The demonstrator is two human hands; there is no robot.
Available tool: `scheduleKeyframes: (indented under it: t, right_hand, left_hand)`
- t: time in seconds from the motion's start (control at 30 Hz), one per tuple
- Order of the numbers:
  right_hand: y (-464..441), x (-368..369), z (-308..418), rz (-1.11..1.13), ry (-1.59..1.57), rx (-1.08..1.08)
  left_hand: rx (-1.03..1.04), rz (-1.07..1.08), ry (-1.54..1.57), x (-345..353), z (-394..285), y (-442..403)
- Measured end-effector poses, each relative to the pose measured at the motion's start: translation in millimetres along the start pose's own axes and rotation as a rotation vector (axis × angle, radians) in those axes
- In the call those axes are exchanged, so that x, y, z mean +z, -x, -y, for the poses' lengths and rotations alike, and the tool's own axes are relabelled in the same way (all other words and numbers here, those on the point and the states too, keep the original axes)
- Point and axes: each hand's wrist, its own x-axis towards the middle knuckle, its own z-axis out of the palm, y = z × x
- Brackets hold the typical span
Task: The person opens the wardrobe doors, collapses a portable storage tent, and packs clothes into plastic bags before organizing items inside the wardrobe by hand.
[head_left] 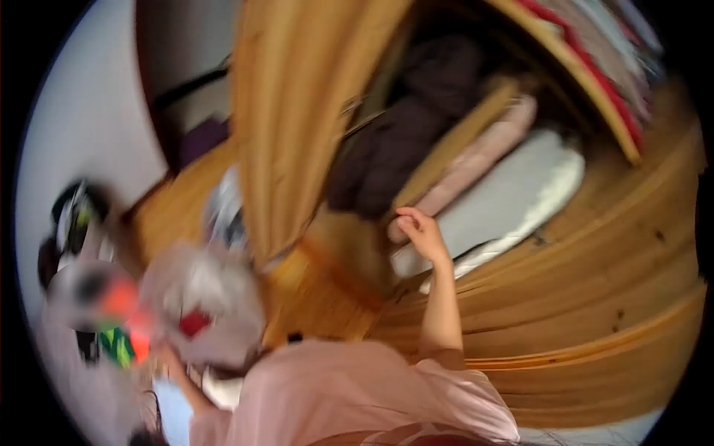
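My right hand (422, 232) is at the near end of a rolled or folded pink item (483, 152) inside a wooden cabinet (632, 152). Its fingers are loosely bent, with a small gap between thumb and fingertips, and nothing is visibly gripped. Beside the pink item lie a light grey-white padded item (506, 197), a tan strip (454, 145) and dark bunched cloth (405, 130). Low on the left, my left hand (167, 362) is blurred beside a pale plastic bag (234, 316) and bright orange and green things (117, 346). Its fingers cannot be made out.
An open wooden door (297, 97) stands left of the cabinet's inside. Folded textiles (606, 63) are stacked at the upper right. A clear bag (227, 208) rests on the wooden floor (175, 212). Dark and pale items (74, 223) stand by the white wall at the left.
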Motion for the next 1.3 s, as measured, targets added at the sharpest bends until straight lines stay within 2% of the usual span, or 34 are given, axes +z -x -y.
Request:
scheduleKeyframes:
  t: [0.03, 0.1, 0.17, 0.23, 0.37, 0.47, 0.57, 0.63, 0.67, 0.7, 0.77, 0.83, 0.93, 0.97, 1.03, 1.13, 1.23, 1.3]
  right_hand:
    - [-0.2, -25.3, 18.4, -0.086, -0.124, -0.025]
    - [-1.7, -73.9, 51.7, -0.263, -0.230, -0.212]
    - [-6.0, -115.2, 93.2, -0.481, -0.256, -0.357]
    - [-13.1, -146.2, 121.7, -0.705, -0.199, -0.516]
    - [-34.0, -181.1, 190.7, -0.858, -0.215, -0.749]
    - [-61.4, -199.8, 223.4, -0.787, -0.128, -0.798]
    - [-83.3, -213.9, 245.9, -0.805, -0.033, -0.755]
    - [-103.8, -234.6, 267.6, -0.887, 0.227, -0.849]
    - [-111.4, -245.1, 284.0, -0.964, 0.429, -0.835]
    - [-130.1, -265.5, 294.5, -1.016, 0.657, -0.915]
    - [-164.1, -295.0, 313.7, -0.952, 0.871, -0.693]
    - [-216.7, -330.3, 316.9, -0.694, 1.152, -0.355]
    - [-239.8, -345.5, 329.5, -0.575, 1.308, -0.171]
    - [-245.4, -351.2, 329.3, -0.562, 1.239, -0.215]
    - [-253.4, -352.8, 332.7, -0.624, 1.284, -0.161]
    - [-248.7, -347.2, 345.6, -0.543, 1.364, -0.188]
    - [-250.9, -341.4, 347.5, -0.540, 1.643, -0.067]
    - [-248.7, -340.6, 346.2, -0.522, 1.652, -0.092]
  left_hand:
    - [0.116, -0.084, -0.137, 10.3, -35.2, 7.1]
    - [0.363, -0.246, -0.316, 23.0, -94.4, 29.8]
    - [0.631, -0.406, -0.379, 35.6, -155.3, 63.6]
    - [0.860, -0.431, -0.327, 58.6, -208.1, 103.0]
    - [1.031, -0.244, 0.006, 110.8, -315.0, 198.9]
    - [1.171, -0.083, 0.084, 122.8, -373.1, 229.1]
    - [1.207, 0.048, 0.239, 138.5, -411.1, 237.8]
    - [1.244, 0.134, 0.353, 146.9, -435.7, 242.1]
    - [1.248, 0.184, 0.418, 152.6, -445.9, 243.0]
    - [1.253, 0.233, 0.482, 156.9, -454.3, 244.2]
    - [1.231, 0.259, 0.474, 163.8, -463.9, 244.5]
    - [1.195, 0.281, 0.467, 179.2, -463.3, 234.1]
    - [1.128, 0.318, 0.420, 193.8, -448.2, 211.8]
    - [1.109, 0.332, 0.400, 197.3, -441.5, 206.1]
    - [1.092, 0.363, 0.396, 202.7, -429.6, 198.4]
    - [1.057, 0.416, 0.357, 205.3, -412.6, 189.0]
    - [1.000, 0.450, 0.352, 210.0, -403.7, 184.4]
    - [0.980, 0.492, 0.348, 214.7, -400.3, 180.6]
